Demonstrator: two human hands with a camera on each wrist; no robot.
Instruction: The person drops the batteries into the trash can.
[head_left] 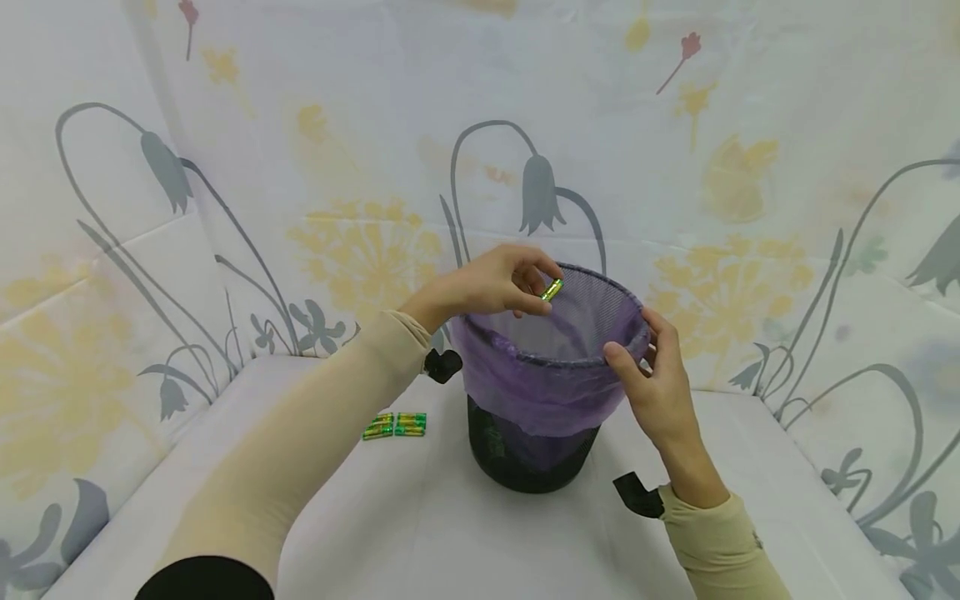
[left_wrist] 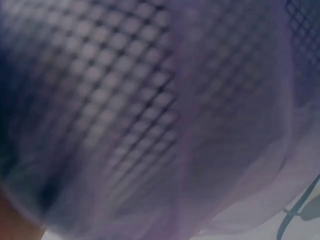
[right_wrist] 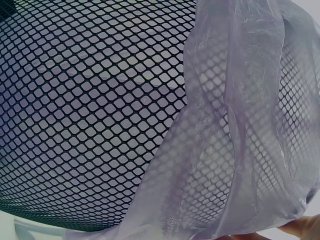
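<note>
A black mesh wastebasket [head_left: 517, 462] stands on the white surface, with a thin purple bin bag [head_left: 536, 396] lining it and folded over its rim. My left hand [head_left: 498, 282] reaches over the near-left rim and pinches a small green-and-gold battery [head_left: 552, 290] between thumb and fingers, above the basket's opening. My right hand [head_left: 663, 392] grips the rim on the right side, thumb on the bag's edge. The right wrist view is filled by the basket's mesh [right_wrist: 95, 105] and the bag [right_wrist: 210, 150], with fingers [right_wrist: 302, 227] at the lower right corner.
Several green-and-gold batteries [head_left: 410, 424] lie in small groups left of the basket, partly behind my left sleeve [head_left: 322, 425]. A flower-printed cloth [head_left: 360, 150] hangs behind and at both sides. Black straps [head_left: 639, 495] stick out at the wrists.
</note>
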